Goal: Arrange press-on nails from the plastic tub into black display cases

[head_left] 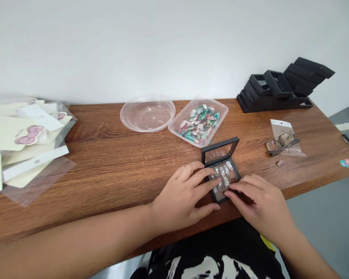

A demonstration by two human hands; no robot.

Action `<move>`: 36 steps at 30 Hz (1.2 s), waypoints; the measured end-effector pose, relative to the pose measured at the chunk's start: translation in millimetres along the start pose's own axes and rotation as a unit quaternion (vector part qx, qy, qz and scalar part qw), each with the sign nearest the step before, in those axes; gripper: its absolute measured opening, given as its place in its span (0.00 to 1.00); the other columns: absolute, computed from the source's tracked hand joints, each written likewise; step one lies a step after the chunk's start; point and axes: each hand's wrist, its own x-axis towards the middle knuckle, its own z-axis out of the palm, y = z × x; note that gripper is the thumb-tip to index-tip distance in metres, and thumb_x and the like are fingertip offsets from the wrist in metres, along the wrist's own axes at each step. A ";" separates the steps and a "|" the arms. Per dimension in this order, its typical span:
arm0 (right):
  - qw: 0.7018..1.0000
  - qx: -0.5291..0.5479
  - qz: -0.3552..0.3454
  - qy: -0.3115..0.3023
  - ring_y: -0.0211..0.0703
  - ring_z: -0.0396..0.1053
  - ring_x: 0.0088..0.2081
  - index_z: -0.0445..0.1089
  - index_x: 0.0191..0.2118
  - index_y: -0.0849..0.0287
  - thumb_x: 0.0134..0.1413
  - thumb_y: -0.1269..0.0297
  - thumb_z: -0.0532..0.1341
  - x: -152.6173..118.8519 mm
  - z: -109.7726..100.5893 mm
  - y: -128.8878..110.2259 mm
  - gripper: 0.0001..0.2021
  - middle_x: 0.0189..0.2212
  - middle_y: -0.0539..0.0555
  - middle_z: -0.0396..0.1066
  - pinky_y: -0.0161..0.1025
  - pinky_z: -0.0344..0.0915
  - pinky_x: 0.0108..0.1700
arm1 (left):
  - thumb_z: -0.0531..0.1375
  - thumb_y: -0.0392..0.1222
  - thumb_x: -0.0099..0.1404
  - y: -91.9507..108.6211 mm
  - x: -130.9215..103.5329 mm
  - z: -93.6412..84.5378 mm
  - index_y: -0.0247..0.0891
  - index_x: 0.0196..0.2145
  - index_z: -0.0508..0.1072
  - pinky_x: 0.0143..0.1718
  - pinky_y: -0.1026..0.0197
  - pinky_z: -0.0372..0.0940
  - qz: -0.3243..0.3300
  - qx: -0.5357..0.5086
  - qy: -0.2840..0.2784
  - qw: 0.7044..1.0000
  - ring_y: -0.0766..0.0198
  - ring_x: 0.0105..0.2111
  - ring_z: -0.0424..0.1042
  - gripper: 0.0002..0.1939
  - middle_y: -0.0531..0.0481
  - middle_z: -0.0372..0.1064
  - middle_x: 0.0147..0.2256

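Note:
A small black display case (238, 170) lies on the table near its front edge, its framed clear lid (221, 150) raised at the back. Inside, pale shiny press-on nails (229, 166) sit in rows on a clear insert. My left hand (186, 193) rests over the case's left side, fingers stretched apart, fingertips among the nails. From the right, my right hand (261, 201) reaches to the case's front right part with thumb and index finger pinched together. Whatever is between those fingertips is too small to make out.
Behind the case stands a clear tub (178, 133) of loose pink, green and white nails, beside a round clear container (148, 114). Black cases (267, 91) are stacked back right. Glasses (282, 145) lie on a plastic bag (297, 152). Bagged cards (31, 155) are piled left.

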 end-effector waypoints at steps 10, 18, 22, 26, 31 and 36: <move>0.999 0.003 -0.035 -0.031 0.41 0.67 0.33 0.77 0.40 0.57 0.64 0.64 0.60 9.4 -1.3 6.7 0.07 0.31 0.54 0.75 0.38 0.65 0.36 | 0.63 0.55 0.66 0.9 1.7 -1.4 0.41 0.52 0.73 0.51 0.52 0.60 0.002 -0.001 0.003 1.000 0.51 0.50 0.62 0.22 0.46 0.70 0.50; 0.998 0.022 -0.031 -0.051 0.40 0.67 0.33 0.77 0.39 0.56 0.65 0.63 0.59 10.7 2.1 10.0 0.08 0.30 0.53 0.73 0.37 0.64 0.35 | 0.62 0.52 0.68 1.4 -0.3 -4.0 0.42 0.51 0.73 0.50 0.54 0.59 0.014 -0.011 0.017 1.000 0.54 0.49 0.63 0.18 0.48 0.71 0.48; 0.998 0.030 -0.038 -0.040 0.40 0.67 0.33 0.77 0.39 0.56 0.64 0.64 0.60 10.6 3.1 11.3 0.08 0.30 0.53 0.73 0.37 0.64 0.35 | 0.63 0.53 0.66 0.1 0.0 -4.9 0.42 0.51 0.74 0.50 0.53 0.60 -0.002 -0.033 0.012 0.999 0.54 0.48 0.65 0.19 0.47 0.71 0.47; 0.998 0.037 -0.042 -0.033 0.39 0.67 0.33 0.77 0.40 0.57 0.64 0.63 0.60 10.2 4.8 12.9 0.08 0.30 0.53 0.74 0.37 0.65 0.36 | 0.63 0.50 0.67 -1.8 3.7 -6.3 0.42 0.45 0.76 0.46 0.54 0.61 -0.009 -0.025 0.013 1.000 0.56 0.44 0.65 0.13 0.48 0.71 0.42; 0.998 0.039 -0.037 -0.028 0.40 0.68 0.32 0.76 0.38 0.58 0.64 0.63 0.60 10.7 7.2 13.3 0.08 0.30 0.53 0.74 0.37 0.66 0.36 | 0.63 0.48 0.67 -3.3 6.0 -5.5 0.43 0.41 0.78 0.44 0.55 0.62 -0.011 -0.025 0.013 1.000 0.56 0.43 0.65 0.09 0.49 0.72 0.39; 0.998 0.037 -0.039 -0.024 0.40 0.68 0.32 0.76 0.38 0.58 0.64 0.62 0.60 10.9 8.2 14.2 0.09 0.30 0.53 0.74 0.37 0.65 0.35 | 0.64 0.45 0.67 -4.2 6.0 -5.1 0.43 0.40 0.79 0.45 0.56 0.62 -0.003 -0.030 0.027 0.999 0.57 0.43 0.65 0.06 0.50 0.72 0.38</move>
